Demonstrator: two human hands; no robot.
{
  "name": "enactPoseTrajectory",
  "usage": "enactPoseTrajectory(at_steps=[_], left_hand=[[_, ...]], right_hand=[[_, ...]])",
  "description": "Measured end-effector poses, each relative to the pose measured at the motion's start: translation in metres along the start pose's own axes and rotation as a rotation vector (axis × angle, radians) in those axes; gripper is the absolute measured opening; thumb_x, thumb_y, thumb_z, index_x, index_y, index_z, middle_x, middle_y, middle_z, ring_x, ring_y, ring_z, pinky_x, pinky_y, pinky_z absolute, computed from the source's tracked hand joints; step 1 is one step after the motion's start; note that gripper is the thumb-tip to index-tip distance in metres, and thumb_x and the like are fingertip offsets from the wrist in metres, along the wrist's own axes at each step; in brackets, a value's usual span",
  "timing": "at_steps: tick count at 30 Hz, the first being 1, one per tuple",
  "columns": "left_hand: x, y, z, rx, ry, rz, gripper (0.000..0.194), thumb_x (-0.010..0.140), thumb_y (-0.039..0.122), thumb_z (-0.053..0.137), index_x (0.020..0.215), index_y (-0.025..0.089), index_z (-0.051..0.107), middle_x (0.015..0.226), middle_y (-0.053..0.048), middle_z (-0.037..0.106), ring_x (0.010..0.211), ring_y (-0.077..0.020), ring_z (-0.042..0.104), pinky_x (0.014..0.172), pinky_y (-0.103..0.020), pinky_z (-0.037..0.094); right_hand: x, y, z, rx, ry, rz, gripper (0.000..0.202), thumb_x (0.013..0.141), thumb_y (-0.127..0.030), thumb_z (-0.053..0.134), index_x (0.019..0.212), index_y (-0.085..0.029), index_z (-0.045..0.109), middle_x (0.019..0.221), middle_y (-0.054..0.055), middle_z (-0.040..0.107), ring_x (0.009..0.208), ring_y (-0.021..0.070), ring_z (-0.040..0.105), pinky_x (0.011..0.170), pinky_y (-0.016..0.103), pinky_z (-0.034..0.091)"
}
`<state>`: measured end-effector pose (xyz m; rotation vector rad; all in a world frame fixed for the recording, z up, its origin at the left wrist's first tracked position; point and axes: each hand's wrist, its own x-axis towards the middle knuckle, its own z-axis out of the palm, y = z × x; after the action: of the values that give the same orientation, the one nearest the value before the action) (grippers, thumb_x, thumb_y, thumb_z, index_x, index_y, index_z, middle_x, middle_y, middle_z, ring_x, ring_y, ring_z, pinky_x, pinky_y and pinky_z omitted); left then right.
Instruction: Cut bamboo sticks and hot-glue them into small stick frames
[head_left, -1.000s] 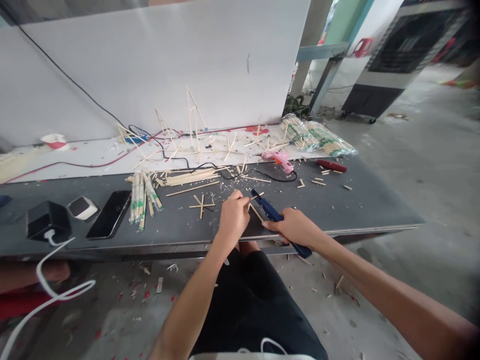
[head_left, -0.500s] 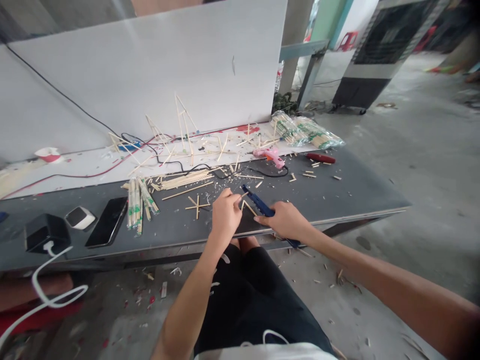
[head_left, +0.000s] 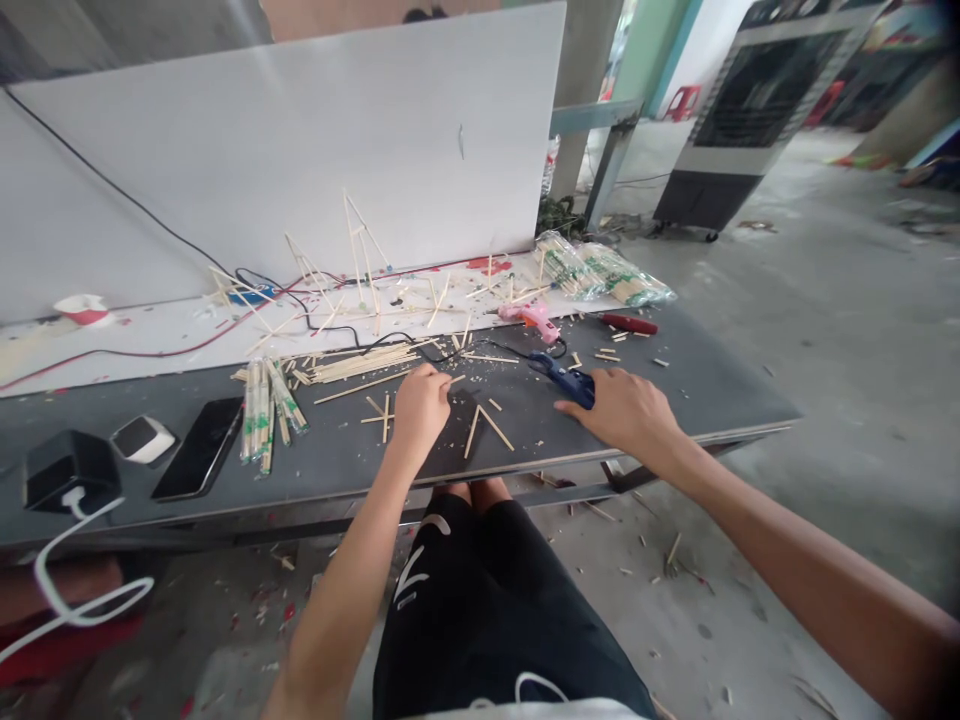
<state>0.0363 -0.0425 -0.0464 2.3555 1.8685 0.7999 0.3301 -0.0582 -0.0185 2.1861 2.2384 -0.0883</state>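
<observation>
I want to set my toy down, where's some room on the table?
Most room: the table's right end, between right hand and edge. A smaller patch lies between the left packets, crossed sticks and front edge. Crowded: the back, with sticks, cup and glue gun.

Black phone (head_left: 199, 448) flat on table (head_left: 720, 385); white device with dark face (head_left: 142, 438) just left of phone; black block (head_left: 71, 470) with white cable (head_left: 75, 500) farther left; red-white cup (head_left: 81, 310) behind-left of phone; air cooler (head_left: 769, 110), red stool (head_left: 682, 103) far right beyond phone.
</observation>
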Motion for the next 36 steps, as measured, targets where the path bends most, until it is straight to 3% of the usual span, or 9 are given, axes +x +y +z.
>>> enactPoseTrajectory(at_steps=[3, 6, 8, 10, 13, 17, 20, 28, 36], left_hand=[[0.024, -0.004, 0.006, 0.077, -0.052, 0.034, 0.027, 0.085, 0.003, 0.053, 0.089, 0.015, 0.076, 0.089, -0.010, 0.066, 0.087, -0.0228, 0.060, 0.080, -0.034, 0.047], [0.023, 0.000, 0.007, 0.104, -0.028, 0.054, 0.024, 0.086, 0.005, 0.055, 0.096, 0.014, 0.075, 0.091, -0.012, 0.066, 0.094, -0.0257, 0.059, 0.087, -0.038, 0.047], [0.006, 0.008, 0.006, 0.051, 0.015, 0.072, 0.024, 0.091, 0.009, 0.053, 0.100, 0.014, 0.074, 0.092, -0.011, 0.067, 0.093, -0.0248, 0.059, 0.085, -0.037, 0.048], [-0.020, 0.018, 0.005, -0.047, 0.045, 0.079, 0.023, 0.094, 0.012, 0.051, 0.098, 0.016, 0.074, 0.090, -0.009, 0.067, 0.090, -0.0229, 0.060, 0.083, -0.035, 0.049], [-0.056, 0.030, 0.006, -0.188, 0.106, 0.048, 0.020, 0.095, 0.016, 0.053, 0.097, 0.017, 0.073, 0.087, -0.007, 0.067, 0.087, -0.0203, 0.062, 0.080, -0.031, 0.050], [-0.076, 0.034, 0.013, -0.262, 0.116, 0.011, 0.018, 0.096, 0.018, 0.054, 0.099, 0.019, 0.072, 0.087, -0.006, 0.066, 0.086, -0.0191, 0.062, 0.080, -0.031, 0.050], [-0.078, 0.031, 0.017, -0.260, 0.094, 0.012, 0.020, 0.095, 0.016, 0.054, 0.101, 0.020, 0.072, 0.089, -0.007, 0.065, 0.088, -0.0197, 0.061, 0.080, -0.031, 0.050], [-0.079, 0.028, 0.019, -0.276, 0.071, 0.012, 0.020, 0.094, 0.014, 0.055, 0.096, 0.022, 0.074, 0.086, -0.006, 0.064, 0.086, -0.0195, 0.061, 0.077, -0.031, 0.051], [-0.077, 0.029, 0.019, -0.283, 0.078, 0.029, 0.021, 0.094, 0.012, 0.054, 0.095, 0.020, 0.074, 0.085, -0.006, 0.064, 0.086, -0.0192, 0.059, 0.076, -0.031, 0.049]], right_hand=[[0.011, 0.008, 0.018, -0.042, 0.037, -0.027, 0.069, 0.087, -0.070, 0.053, 0.117, -0.009, 0.063, 0.112, 0.025, 0.063, 0.105, 0.0369, 0.060, 0.087, 0.044, 0.043], [0.014, 0.017, 0.031, -0.002, 0.098, -0.060, 0.074, 0.088, -0.068, 0.053, 0.131, -0.008, 0.056, 0.121, 0.025, 0.060, 0.113, 0.0372, 0.056, 0.094, 0.046, 0.040], [0.011, 0.018, 0.035, 0.030, 0.186, -0.099, 0.073, 0.089, -0.063, 0.055, 0.138, -0.008, 0.052, 0.130, 0.026, 0.056, 0.120, 0.0377, 0.051, 0.100, 0.048, 0.036], [0.003, 0.010, 0.035, 0.087, 0.310, -0.139, 0.060, 0.094, -0.052, 0.054, 0.137, -0.011, 0.054, 0.135, 0.024, 0.054, 0.126, 0.0365, 0.047, 0.104, 0.049, 0.033], [-0.008, -0.023, 0.033, 0.243, 0.400, -0.231, 0.036, 0.102, -0.034, 0.041, 0.120, -0.016, 0.067, 0.121, 0.016, 0.063, 0.114, 0.0281, 0.056, 0.100, 0.041, 0.037], [-0.008, -0.079, 0.034, 0.310, 0.185, -0.337, 0.031, 0.100, -0.032, 0.046, 0.107, -0.017, 0.072, 0.105, 0.011, 0.066, 0.091, 0.0220, 0.064, 0.077, 0.030, 0.044], [0.001, -0.099, 0.037, 0.243, 0.076, -0.321, 0.027, 0.099, -0.025, 0.046, 0.099, -0.018, 0.073, 0.103, 0.010, 0.065, 0.079, 0.0193, 0.064, 0.067, 0.028, 0.041], [-0.004, -0.092, 0.044, 0.318, 0.128, -0.423, 0.026, 0.100, -0.020, 0.042, 0.098, -0.016, 0.067, 0.101, 0.010, 0.063, 0.081, 0.0180, 0.063, 0.069, 0.027, 0.042], [0.005, -0.092, 0.043, 0.282, 0.079, -0.388, 0.018, 0.098, -0.020, 0.049, 0.094, -0.016, 0.066, 0.099, 0.009, 0.060, 0.077, 0.0176, 0.061, 0.065, 0.026, 0.040]])
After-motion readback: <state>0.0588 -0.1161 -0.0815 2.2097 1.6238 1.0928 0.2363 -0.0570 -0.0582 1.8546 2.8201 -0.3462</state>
